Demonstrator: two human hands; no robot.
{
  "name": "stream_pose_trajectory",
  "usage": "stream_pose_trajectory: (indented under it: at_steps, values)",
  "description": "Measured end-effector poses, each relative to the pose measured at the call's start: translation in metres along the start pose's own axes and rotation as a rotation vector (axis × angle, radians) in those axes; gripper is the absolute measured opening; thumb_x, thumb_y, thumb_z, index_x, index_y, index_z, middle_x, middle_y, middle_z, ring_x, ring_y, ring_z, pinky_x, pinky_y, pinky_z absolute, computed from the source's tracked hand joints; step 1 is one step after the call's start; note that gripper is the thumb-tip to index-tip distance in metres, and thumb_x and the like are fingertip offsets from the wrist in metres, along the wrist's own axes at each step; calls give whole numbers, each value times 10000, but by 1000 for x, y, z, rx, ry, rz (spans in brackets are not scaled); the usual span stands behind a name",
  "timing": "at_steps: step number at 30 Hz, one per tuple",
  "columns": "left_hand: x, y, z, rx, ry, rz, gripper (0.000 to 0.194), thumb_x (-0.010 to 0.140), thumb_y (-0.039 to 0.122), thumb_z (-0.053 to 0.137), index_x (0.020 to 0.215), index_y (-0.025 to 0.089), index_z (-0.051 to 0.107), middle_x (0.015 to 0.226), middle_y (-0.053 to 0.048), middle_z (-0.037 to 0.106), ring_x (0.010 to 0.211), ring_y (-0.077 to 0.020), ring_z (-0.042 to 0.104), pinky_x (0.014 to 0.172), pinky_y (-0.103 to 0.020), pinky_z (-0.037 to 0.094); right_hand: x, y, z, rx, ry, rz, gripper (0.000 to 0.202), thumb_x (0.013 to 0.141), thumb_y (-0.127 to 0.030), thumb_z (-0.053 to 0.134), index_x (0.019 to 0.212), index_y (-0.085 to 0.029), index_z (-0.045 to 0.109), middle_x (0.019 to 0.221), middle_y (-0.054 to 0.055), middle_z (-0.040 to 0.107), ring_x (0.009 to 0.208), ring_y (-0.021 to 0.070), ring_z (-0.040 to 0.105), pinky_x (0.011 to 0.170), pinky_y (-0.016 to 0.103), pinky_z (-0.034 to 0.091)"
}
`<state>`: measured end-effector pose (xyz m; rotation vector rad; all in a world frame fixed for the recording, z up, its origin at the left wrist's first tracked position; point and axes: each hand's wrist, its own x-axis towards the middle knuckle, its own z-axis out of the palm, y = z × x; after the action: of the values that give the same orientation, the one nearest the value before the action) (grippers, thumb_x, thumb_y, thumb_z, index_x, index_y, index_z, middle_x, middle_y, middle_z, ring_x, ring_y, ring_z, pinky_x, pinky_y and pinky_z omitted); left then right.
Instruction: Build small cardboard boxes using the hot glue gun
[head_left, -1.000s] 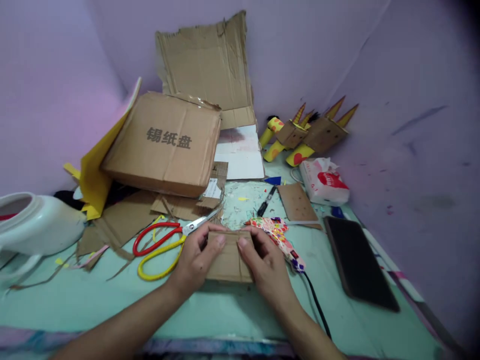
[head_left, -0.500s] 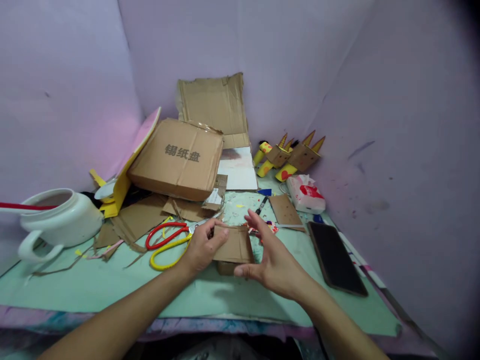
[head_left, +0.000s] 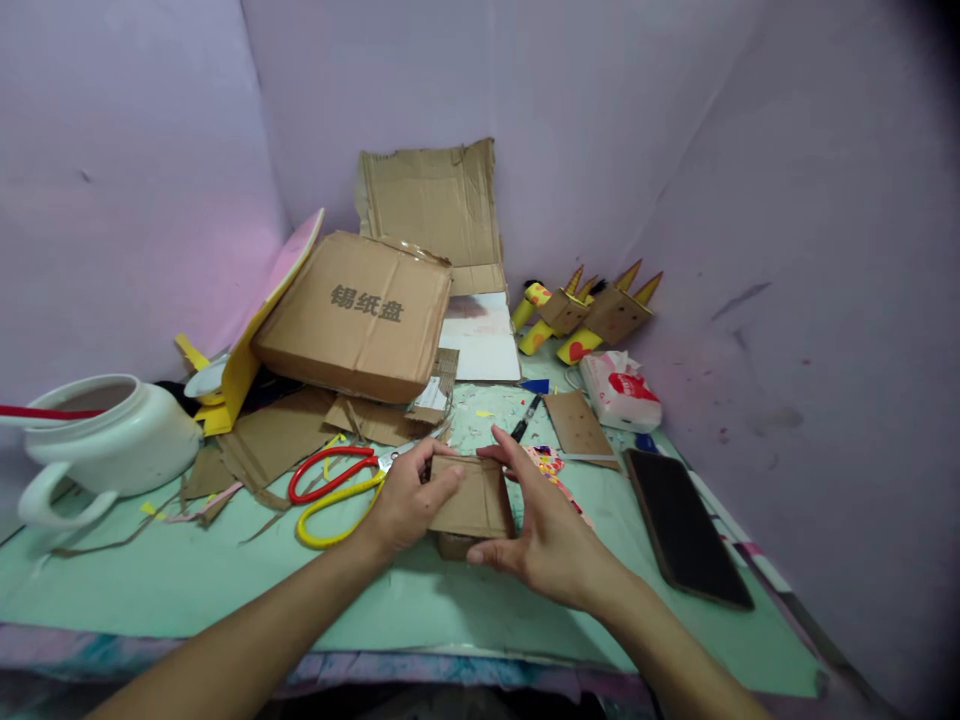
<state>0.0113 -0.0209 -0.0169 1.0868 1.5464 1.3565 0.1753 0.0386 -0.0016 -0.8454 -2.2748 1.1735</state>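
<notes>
A small cardboard box (head_left: pixel 471 500) sits near the front middle of the table, a flat square of cardboard forming its top. My left hand (head_left: pixel 409 498) is closed on its left side, thumb pressed on the top. On the right, my right hand (head_left: pixel 536 520) spans the box, fingers bent at the far edge and thumb at the near lower edge. The far fingertips of both hands are partly hidden behind the box. Just left of my left hand lie scissors (head_left: pixel 337 500) with one red and one yellow handle, their blades partly behind that hand.
A large cardboard box (head_left: pixel 352 325) leans over cardboard scraps (head_left: pixel 277 445) at the back left. A white pot (head_left: pixel 124 445) stands far left. To the right are a phone (head_left: pixel 686 528), a tissue pack (head_left: pixel 621 392), a flat cardboard piece (head_left: pixel 579 425), a black pen (head_left: pixel 527 417) and cardboard animal figures (head_left: pixel 616 312).
My right hand's fingers have bent in from being spread and now reach the far edge of the small box. My left hand keeps its hold. The view has shifted slightly.
</notes>
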Motion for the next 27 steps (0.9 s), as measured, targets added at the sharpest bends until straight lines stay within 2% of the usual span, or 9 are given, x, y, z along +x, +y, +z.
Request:
stream_pose_trajectory:
  at_steps: [5,8,11,13,17,20,22,24,27]
  values:
    - [0,-1,0,-22,0,3,296,723,415,612,846,153,549,694,-12,615,634,-164,553,554,-245,426,4,-1,-1,-17,18,-15,1124,507,-215,864,1452,-250,257,1271,114,519,1152,304,522,1016,512,369]
    - [0,-2,0,-22,12,16,274,717,398,620,825,155,556,657,5,596,601,-150,539,534,-233,412,8,-3,-5,-71,-38,-51,1209,486,-247,882,1478,-238,191,1344,147,447,1234,331,451,1041,531,335]
    - [0,-1,0,-30,22,14,262,719,388,621,827,157,561,663,3,604,606,-154,549,539,-237,417,10,-1,-8,-55,-46,-110,1311,442,-356,901,1492,-239,125,1458,173,286,1337,355,325,1083,546,266]
    - [0,-1,0,-29,24,6,271,719,392,620,841,157,566,684,-7,621,623,-164,561,547,-243,425,9,5,-8,6,-42,-98,1330,427,-433,893,1491,-249,119,1491,172,229,1364,361,281,1089,553,249]
    - [0,-1,0,3,43,10,295,708,408,613,850,151,577,725,-23,629,662,-176,560,566,-250,426,5,23,-2,296,-27,6,1341,382,-634,826,1480,-244,163,1472,187,311,1350,353,333,1086,544,261]
    - [0,-2,1,11,49,12,301,706,408,609,850,146,575,724,-20,610,672,-171,543,569,-245,414,3,29,2,549,148,88,1100,518,-765,671,1422,-238,330,1391,187,453,1270,329,461,1032,508,364]
    - [0,-3,1,0,42,11,300,713,408,604,857,148,572,711,-12,600,655,-161,530,564,-240,406,1,27,5,563,231,190,837,651,-693,643,1324,-221,485,1325,176,537,1204,313,528,977,486,427]
    - [-1,-3,1,-7,40,12,292,718,408,601,858,154,570,695,-4,592,636,-156,523,558,-239,401,0,21,8,489,219,265,630,707,-574,675,1211,-204,596,1254,152,606,1139,304,576,940,472,459]
    - [-1,-2,1,-2,46,16,291,717,412,601,849,155,569,698,-6,598,640,-161,532,563,-244,407,0,12,14,401,154,276,537,721,-524,679,1154,-208,644,1176,110,665,1070,292,617,924,462,474]
